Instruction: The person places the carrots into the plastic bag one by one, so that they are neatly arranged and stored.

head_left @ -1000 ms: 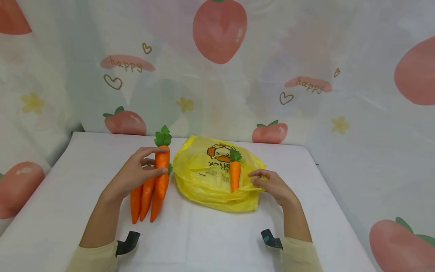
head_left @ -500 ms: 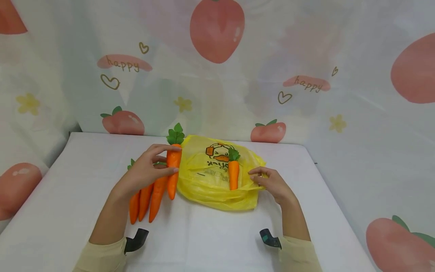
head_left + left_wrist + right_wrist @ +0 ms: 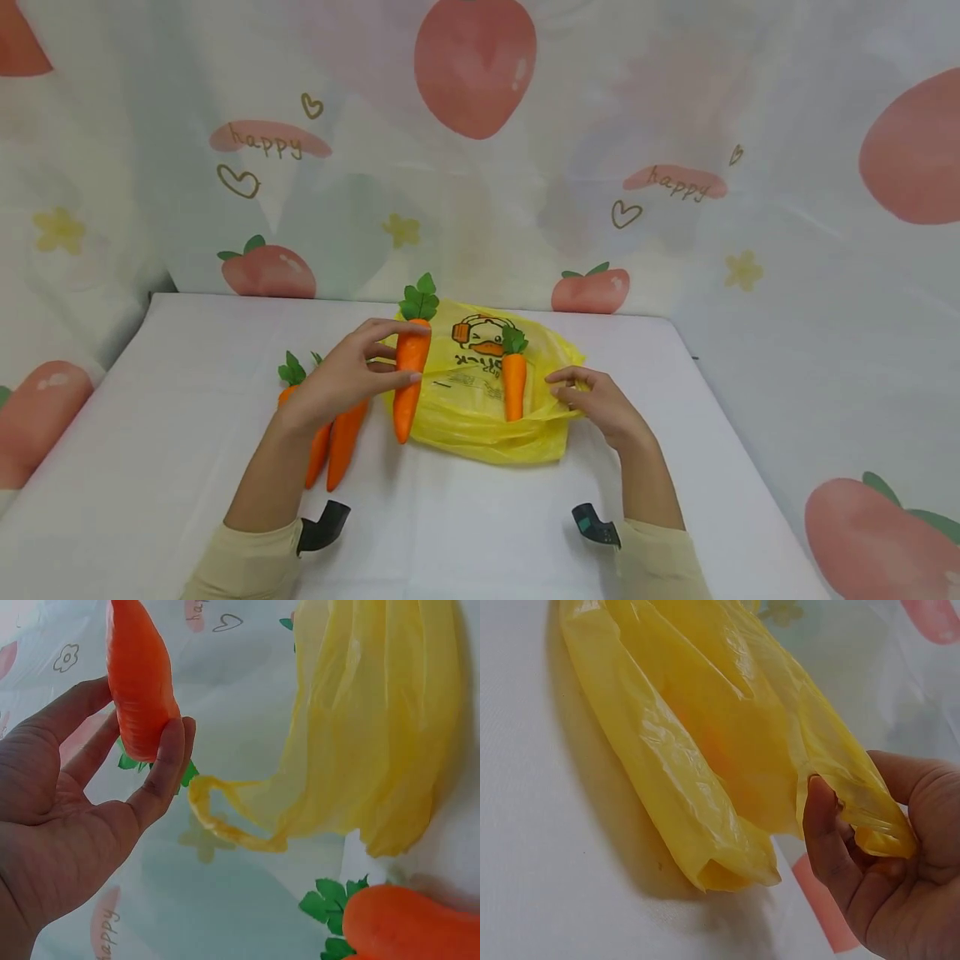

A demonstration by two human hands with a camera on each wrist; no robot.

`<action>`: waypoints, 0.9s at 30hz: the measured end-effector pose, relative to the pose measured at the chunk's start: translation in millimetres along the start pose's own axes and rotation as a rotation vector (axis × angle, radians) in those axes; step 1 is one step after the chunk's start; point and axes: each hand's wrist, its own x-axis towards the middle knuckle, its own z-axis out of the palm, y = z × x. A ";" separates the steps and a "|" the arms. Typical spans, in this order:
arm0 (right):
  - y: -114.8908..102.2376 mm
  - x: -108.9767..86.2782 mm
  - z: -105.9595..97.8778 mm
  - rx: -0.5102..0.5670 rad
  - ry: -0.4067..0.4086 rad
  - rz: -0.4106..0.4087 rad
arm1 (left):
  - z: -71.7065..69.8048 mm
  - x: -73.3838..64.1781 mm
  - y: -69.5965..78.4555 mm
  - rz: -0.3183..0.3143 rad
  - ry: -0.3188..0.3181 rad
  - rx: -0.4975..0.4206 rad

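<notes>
My left hand (image 3: 352,371) pinches an orange carrot (image 3: 410,379) with green leaves between thumb and fingers. It hangs tip down over the left side of a yellow plastic bag (image 3: 450,433) printed with a duck. Inside the bag's mouth another carrot (image 3: 514,387) stands leaves up, its lower end hidden by the front fold. At the bag's right edge my right hand (image 3: 603,406) grips the plastic; in the right wrist view the fingers (image 3: 826,825) curl round the bunched rim. The left wrist view shows the held carrot (image 3: 140,682) from its tip side.
Several more carrots (image 3: 347,446) lie on the white table (image 3: 465,533) left of the bag, partly behind my left forearm. One bag handle (image 3: 225,825) loops out toward the left hand. A printed curtain (image 3: 480,208) rises behind the table.
My left hand has carried its carrot rightward, from above the other carrots to in front of the bag's left side. My right hand has kept its grip on the bag.
</notes>
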 end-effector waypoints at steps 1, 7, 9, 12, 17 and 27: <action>0.1 -0.3 0.0 0.003 -0.003 -0.002 | 1.9 0.6 0.4 0.007 -0.008 -0.003; 1.2 -0.5 -0.6 0.008 -0.002 -0.001 | 13.0 5.4 2.8 0.023 -0.058 -0.019; 1.4 -0.1 -1.0 0.008 -0.002 -0.005 | 16.6 8.6 2.7 0.023 -0.071 -0.031; 1.7 0.2 -1.8 0.009 -0.006 -0.007 | 22.7 15.4 1.9 0.025 -0.090 -0.048; 1.3 -0.2 -1.2 0.011 -0.021 -0.004 | 32.0 25.4 -3.8 0.021 -0.095 -0.061; 1.6 -1.6 -0.8 0.007 -0.023 -0.012 | 55.9 44.2 -17.4 -0.015 -0.068 -0.137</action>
